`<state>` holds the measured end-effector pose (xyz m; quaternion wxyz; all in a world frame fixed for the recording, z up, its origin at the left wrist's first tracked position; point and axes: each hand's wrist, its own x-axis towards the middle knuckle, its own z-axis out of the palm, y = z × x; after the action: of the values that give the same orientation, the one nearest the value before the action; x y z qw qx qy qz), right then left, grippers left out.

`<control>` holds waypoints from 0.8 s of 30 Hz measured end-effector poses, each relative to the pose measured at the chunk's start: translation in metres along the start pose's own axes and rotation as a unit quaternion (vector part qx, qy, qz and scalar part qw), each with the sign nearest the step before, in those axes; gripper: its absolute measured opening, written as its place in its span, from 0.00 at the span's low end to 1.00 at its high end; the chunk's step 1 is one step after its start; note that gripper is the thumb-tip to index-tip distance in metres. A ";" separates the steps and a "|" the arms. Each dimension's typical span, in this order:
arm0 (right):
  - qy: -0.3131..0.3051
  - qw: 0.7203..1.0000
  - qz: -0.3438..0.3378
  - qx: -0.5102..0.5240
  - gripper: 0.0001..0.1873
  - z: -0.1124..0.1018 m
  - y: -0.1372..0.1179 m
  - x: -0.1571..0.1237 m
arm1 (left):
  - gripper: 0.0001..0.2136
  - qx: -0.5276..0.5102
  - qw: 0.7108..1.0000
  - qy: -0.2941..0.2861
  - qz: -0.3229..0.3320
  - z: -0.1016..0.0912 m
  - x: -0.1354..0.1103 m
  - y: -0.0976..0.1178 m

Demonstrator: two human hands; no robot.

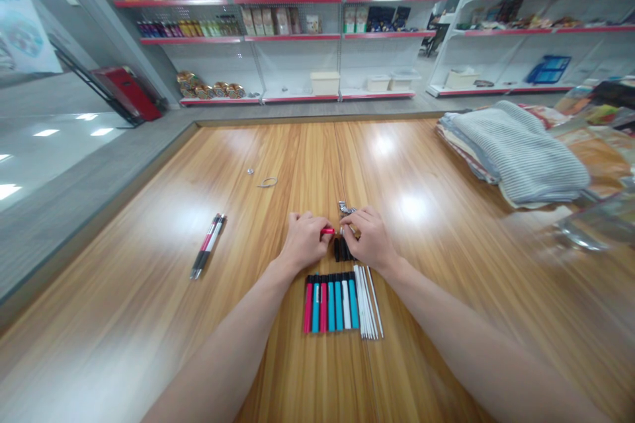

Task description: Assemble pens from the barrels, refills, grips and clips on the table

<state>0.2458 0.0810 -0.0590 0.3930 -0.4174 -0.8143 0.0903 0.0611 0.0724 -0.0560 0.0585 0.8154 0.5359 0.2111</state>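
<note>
My left hand is closed round a red pen barrel whose end points right. Close beside it, my right hand pinches a small piece, too small and covered to make out, near the barrel's end. Below the fingers lie several black pen grips, partly hidden by my right hand. Silver metal pen tips are heaped just beyond the right fingers. Nearer to me is a row of red, blue and white pen barrels with black tops, and white refills lie along its right side.
Two whole pens lie on the wooden table at the left. Farther back are a thin ring-shaped loop and a small round piece. Folded cloths and a clear container stand at the right. Shelves line the wall.
</note>
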 end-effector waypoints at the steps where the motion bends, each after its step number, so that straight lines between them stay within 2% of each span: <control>1: 0.000 1.000 0.000 0.001 0.06 0.000 0.000 0.000 | 0.06 -0.001 1.000 -0.002 0.001 0.000 0.000 0.000; 14: 0.002 1.000 -0.006 0.014 0.06 0.000 0.001 0.000 | 0.06 -0.024 1.000 0.015 0.011 -0.007 -0.003 -0.002; 18: 0.002 1.000 -0.006 0.016 0.06 0.000 0.002 0.000 | 0.03 -0.016 1.000 0.011 0.004 -0.005 -0.002 -0.004; 24: 0.000 1.000 -0.014 0.019 0.06 0.000 0.001 0.000 | 0.04 -0.011 1.000 0.018 0.002 -0.003 -0.001 -0.006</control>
<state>0.2465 0.0814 -0.0591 0.4022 -0.3987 -0.8181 0.0999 0.0546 0.0739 -0.0556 0.0571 0.8117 0.5331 0.2315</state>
